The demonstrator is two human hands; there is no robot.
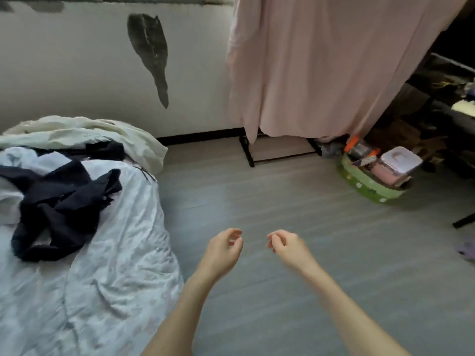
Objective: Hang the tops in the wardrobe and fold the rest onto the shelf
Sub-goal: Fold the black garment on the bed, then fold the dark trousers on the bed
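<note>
A heap of dark navy clothes (59, 201) lies crumpled on the pale bed cover (108, 253) at the left. Behind it sits a cream garment (84, 134), bunched up near the wall. The wardrobe (277, 150) stands at the back on a black frame, with a pink curtain (308, 68) hanging over its front. My left hand (225, 249) and my right hand (285, 246) hover over the grey floor, side by side, well to the right of the clothes. Both hold nothing, and their fingers are loosely curled.
A green basket (370, 188) with a plastic box and bottles sits on the floor at the right. Dark shelves with clutter (442, 104) fill the far right. A black furniture leg (462, 222) juts out there. A dark patch (151, 52) marks the white wall.
</note>
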